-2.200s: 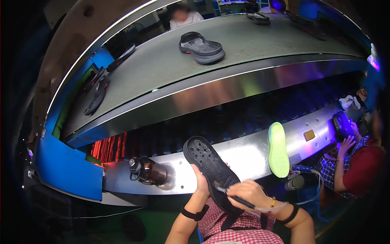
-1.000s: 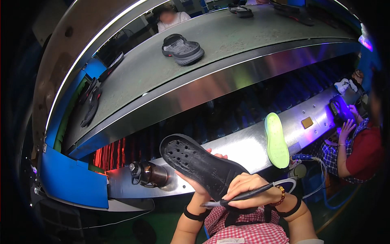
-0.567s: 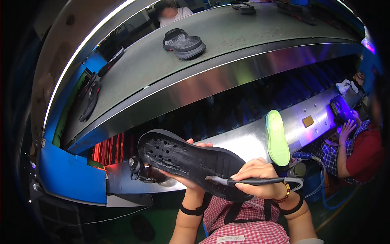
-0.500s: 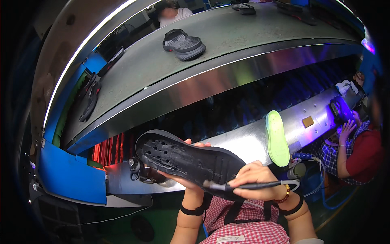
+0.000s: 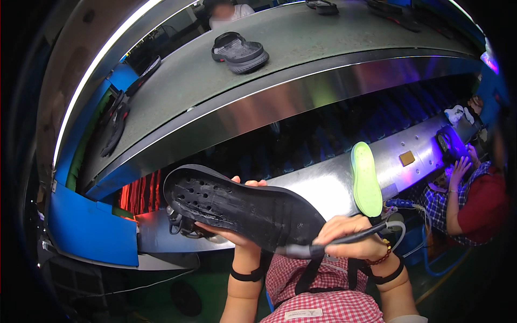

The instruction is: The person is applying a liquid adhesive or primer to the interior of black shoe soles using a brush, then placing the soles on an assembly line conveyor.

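Observation:
A large black shoe sole (image 5: 247,207) lies slanted across the middle, its inner side up, with several holes at the left end and wet-looking streaks along it. My left hand (image 5: 232,235) grips it from beneath; the thumb side shows at the near edge and fingertips at the far edge. In my right hand (image 5: 353,241) is a brush (image 5: 360,234) with a black handle and a pale tube on its back end. The brush tip, blurred, touches the sole's near edge. Beyond my right hand, a yellow-green sole-shaped piece (image 5: 367,183) rests on the metal shelf (image 5: 334,188).
A conveyor belt (image 5: 177,97) curves across the back, carrying a black shoe (image 5: 239,53) and others. A dark bottle (image 5: 183,225) stands behind my left hand. A tan block (image 5: 406,158) lies on the shelf, near a co-worker's hand (image 5: 459,172). A blue hose (image 5: 431,269) hangs at right.
The sole has shifted a little left and up with my left hand. My right hand has moved the brush slightly right, its tip now at the sole's near edge.

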`<move>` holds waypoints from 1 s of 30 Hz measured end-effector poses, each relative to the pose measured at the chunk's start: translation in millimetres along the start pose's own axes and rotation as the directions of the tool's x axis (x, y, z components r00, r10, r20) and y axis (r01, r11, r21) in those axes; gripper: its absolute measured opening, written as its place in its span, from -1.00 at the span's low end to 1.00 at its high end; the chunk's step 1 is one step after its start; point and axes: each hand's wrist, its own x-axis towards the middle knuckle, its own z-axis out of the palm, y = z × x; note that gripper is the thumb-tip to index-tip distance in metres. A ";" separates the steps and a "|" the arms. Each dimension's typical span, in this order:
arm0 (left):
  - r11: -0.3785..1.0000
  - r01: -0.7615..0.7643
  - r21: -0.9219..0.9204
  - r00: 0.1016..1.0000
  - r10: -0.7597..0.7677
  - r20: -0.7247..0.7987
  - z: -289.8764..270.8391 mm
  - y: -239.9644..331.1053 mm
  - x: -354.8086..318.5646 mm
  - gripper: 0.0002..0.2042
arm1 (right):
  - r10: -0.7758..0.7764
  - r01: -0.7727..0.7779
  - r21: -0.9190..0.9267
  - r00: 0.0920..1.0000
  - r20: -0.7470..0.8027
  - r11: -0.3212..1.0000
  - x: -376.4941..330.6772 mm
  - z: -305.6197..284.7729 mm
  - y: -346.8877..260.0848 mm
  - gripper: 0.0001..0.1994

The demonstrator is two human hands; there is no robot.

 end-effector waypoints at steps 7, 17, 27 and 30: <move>0.999 -0.024 -0.029 1.000 0.024 0.006 2.8 0.4 1.5 0.05 | 0.087 -0.065 -0.162 0.988 0.129 0.985 -4.8 -6.4 1.5 -0.82; 0.999 0.001 0.048 1.000 -0.001 -0.007 6.2 2.8 2.3 0.05 | 0.035 -0.030 -0.030 0.979 0.199 0.999 -10.7 -19.0 14.8 -0.79; 0.997 0.009 0.075 0.999 -0.006 -0.037 -0.1 4.8 2.8 0.08 | 0.090 -0.077 -0.091 0.985 0.147 0.993 -17.5 -25.8 24.1 -0.79; 0.993 0.059 0.104 0.997 -0.064 0.049 -0.2 10.3 2.2 0.02 | 0.089 -0.093 0.153 0.995 0.036 0.984 -17.4 -31.9 32.8 -0.81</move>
